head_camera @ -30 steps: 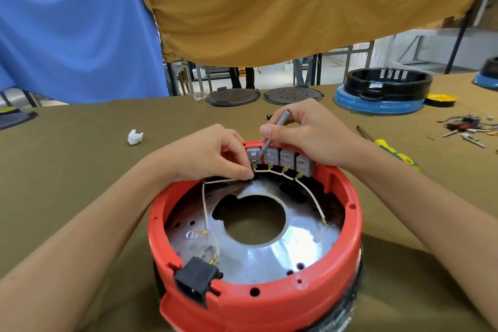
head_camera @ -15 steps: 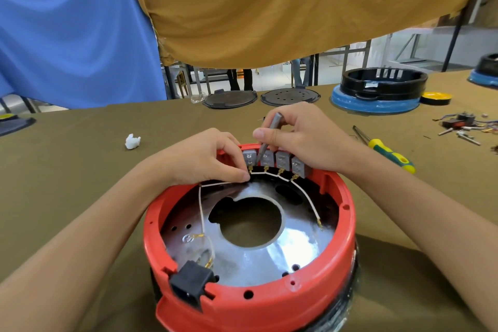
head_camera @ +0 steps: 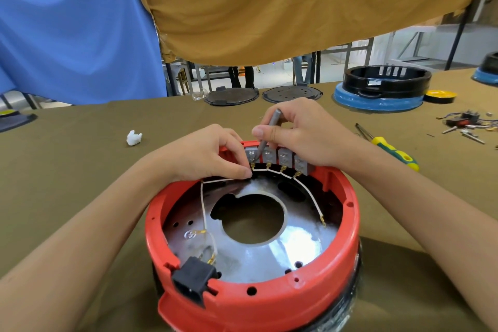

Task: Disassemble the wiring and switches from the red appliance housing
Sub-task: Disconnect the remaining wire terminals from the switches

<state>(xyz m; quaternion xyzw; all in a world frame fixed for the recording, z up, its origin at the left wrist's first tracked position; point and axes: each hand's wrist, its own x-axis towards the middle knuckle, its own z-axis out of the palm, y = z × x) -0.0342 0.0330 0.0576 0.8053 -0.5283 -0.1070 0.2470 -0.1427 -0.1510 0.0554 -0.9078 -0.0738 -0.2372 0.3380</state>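
Red housing [head_camera: 269,302] sits near centre on worktop [head_camera: 67,183]. Inside: metal plate [head_camera: 269,256], white wiring [head_camera: 203,205], four grey switches [head_camera: 284,156] along far wall, black socket [head_camera: 192,279] at near rim. Left hand [head_camera: 204,156] fingers pinch wiring; right hand [head_camera: 301,132] grips grey tool [head_camera: 269,129] at leftmost switch.

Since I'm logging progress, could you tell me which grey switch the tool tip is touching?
The leftmost switch of the four; the grey tool in the right hand meets only it.

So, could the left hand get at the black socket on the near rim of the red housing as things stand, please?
Probably yes: the black socket sits exposed on the red housing, but the left hand pinches the white wire and would have to release it first.
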